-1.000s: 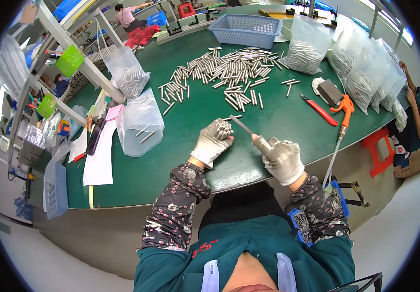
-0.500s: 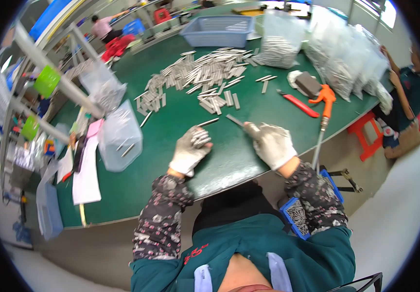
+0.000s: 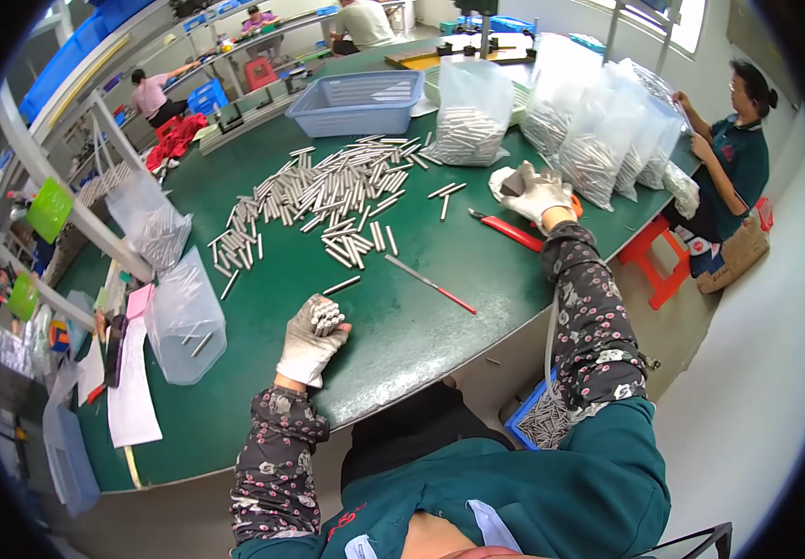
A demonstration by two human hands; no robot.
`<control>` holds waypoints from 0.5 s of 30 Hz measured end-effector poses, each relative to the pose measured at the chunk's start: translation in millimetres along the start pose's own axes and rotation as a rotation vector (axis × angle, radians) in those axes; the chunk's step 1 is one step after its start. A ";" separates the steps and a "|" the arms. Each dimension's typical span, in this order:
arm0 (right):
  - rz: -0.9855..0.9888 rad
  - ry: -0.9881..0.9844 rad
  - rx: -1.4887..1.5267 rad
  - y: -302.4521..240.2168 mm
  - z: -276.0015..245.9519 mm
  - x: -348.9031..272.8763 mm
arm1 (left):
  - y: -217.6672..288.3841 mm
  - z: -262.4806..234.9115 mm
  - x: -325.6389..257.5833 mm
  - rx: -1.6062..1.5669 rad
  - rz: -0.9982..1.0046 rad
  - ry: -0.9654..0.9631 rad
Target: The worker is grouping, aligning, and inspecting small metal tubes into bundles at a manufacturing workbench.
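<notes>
My left hand [image 3: 307, 347], in a white glove, is closed around a bundle of short metal pins [image 3: 327, 320], their ends facing up. Far to the right, my gloved right hand [image 3: 542, 196] has its fingers around a dark grey block [image 3: 514, 184], which sits by a white cloth [image 3: 498, 183]. A thin file [image 3: 430, 283] with a red handle lies on the green table between my hands. One loose pin [image 3: 341, 285] rests just beyond my left hand. Beside my right hand are a red-handled cutter [image 3: 511, 233] and an orange air gun [image 3: 577, 207], mostly hidden.
A wide pile of metal pins [image 3: 328, 191] covers the middle of the table [image 3: 393, 345]. Behind it stand a blue basket [image 3: 356, 104] and bags of pins [image 3: 470, 121]. A clear bin [image 3: 185, 321] and papers [image 3: 132, 391] lie left. A co-worker [image 3: 738, 149] sits at right.
My right hand has let go of the file, now lying on the table, and has reached out to the grey block. My left hand keeps its bundle of pins. The whole view has shifted.
</notes>
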State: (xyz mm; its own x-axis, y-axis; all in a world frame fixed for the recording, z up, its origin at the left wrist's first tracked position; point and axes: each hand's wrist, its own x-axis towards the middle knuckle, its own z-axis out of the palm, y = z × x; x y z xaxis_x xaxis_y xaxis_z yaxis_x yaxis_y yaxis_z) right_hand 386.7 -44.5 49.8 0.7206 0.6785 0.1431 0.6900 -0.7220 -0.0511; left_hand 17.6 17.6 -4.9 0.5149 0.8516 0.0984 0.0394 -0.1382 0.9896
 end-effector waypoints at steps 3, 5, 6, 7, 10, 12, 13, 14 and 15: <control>-0.065 -0.141 -0.009 9.9 -5.2 10.0 | -0.3 -0.5 4.8 0.014 -0.013 -0.048; 0.072 0.270 -0.013 6.6 -1.4 9.9 | 2.9 3.6 9.1 0.075 -0.040 -0.055; -0.081 0.409 0.081 -2.7 -0.6 2.5 | 1.4 4.4 7.0 -0.087 -0.009 -0.088; -0.232 0.544 0.184 -19.7 -6.7 -16.1 | 8.5 1.4 6.5 0.136 -0.002 -0.111; -0.832 0.430 0.656 -87.0 -30.8 -100.0 | -5.5 -4.6 9.7 0.127 0.020 -0.160; -1.073 0.396 0.681 -117.6 -36.5 -149.3 | -12.4 -8.7 10.1 -0.093 0.053 -0.257; -1.164 0.367 0.679 -123.0 -39.6 -162.1 | -13.1 -9.4 10.3 -0.088 0.054 -0.258; -1.164 0.371 0.684 -125.0 -36.2 -160.8 | -13.0 -10.5 10.2 0.108 0.122 -0.216; -1.124 0.309 0.730 -129.8 -29.0 -155.3 | -12.6 -11.7 10.4 0.303 0.191 -0.170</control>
State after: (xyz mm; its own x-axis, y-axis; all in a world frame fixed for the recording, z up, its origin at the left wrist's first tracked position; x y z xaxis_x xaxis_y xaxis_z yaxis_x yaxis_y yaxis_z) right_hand 183.2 -60.1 62.9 -0.2225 0.7181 0.6595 0.8347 0.4898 -0.2518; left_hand 12.4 34.1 -15.2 0.6712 0.7036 0.2335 0.1669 -0.4503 0.8771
